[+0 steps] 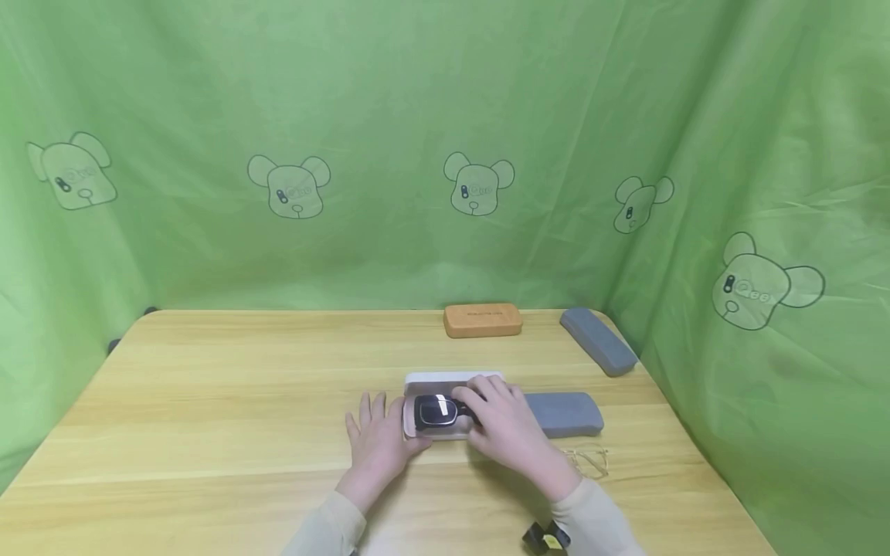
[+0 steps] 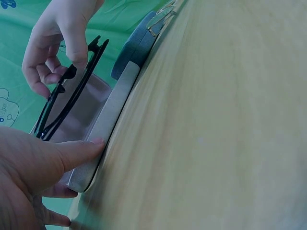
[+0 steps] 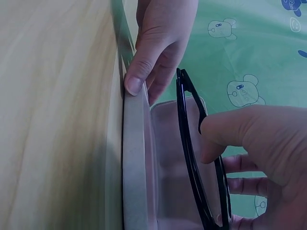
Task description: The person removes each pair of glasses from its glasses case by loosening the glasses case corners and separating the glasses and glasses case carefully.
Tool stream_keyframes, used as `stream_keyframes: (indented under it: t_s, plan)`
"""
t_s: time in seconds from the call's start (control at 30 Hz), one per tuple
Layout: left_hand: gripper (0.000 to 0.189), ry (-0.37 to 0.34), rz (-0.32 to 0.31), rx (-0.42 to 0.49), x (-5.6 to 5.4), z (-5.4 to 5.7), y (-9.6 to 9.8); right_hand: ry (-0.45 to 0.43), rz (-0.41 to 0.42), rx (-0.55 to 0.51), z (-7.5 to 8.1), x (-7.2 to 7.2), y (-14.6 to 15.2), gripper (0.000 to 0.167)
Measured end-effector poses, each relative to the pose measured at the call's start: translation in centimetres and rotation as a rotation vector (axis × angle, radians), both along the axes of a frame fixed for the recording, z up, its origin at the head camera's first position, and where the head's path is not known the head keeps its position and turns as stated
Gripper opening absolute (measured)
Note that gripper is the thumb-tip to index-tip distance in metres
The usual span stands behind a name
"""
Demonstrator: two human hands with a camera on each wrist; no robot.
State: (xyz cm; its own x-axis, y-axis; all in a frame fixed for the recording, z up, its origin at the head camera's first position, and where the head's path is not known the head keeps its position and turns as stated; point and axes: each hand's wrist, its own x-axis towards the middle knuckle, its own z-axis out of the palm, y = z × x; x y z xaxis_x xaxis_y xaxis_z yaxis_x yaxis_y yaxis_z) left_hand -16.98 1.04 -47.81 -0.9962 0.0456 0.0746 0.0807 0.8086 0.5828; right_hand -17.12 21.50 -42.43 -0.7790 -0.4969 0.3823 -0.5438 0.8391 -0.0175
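Note:
An opened glasses case (image 1: 453, 378) with a pale rim and pinkish lining lies at the table's middle. My left hand (image 1: 378, 440) rests at its left end, fingers spread; the thumb (image 2: 84, 152) presses along the front wall. Over the case, my right hand (image 1: 506, 423) pinches a pair of black-framed sunglasses (image 1: 438, 411) between thumb and fingers. One dark lens faces up in the head view. Both wrist views show the sunglasses' black frame (image 3: 189, 153) tilted above the lining. Parts of the case are hidden behind the hands.
A blue-grey glasses case (image 1: 566, 414) lies right of the opened one, with thin gold-framed glasses (image 1: 591, 460) in front. An orange-brown case (image 1: 483, 320) and another blue-grey case (image 1: 598, 341) stand farther back. A small black object (image 1: 546, 538) is by the right sleeve. Green curtain (image 1: 389, 93) surrounds the table.

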Motion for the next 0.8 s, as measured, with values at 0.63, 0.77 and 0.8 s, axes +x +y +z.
stream_keyframes:
  t_s: [0.63,0.77,0.8]
  plan:
    - [0.083,-0.007,0.004,0.014,-0.1,0.1,0.0,0.036,0.018,-0.015,0.0,1.7,2.0,0.057]
    - [0.085,-0.007,0.001,0.007,-0.1,-0.1,0.0,0.031,0.022,-0.001,-0.2,2.3,2.1,0.055]
    - [0.085,-0.008,0.0,0.007,0.0,-0.1,0.0,0.026,0.023,0.003,-0.3,2.4,2.2,0.055]
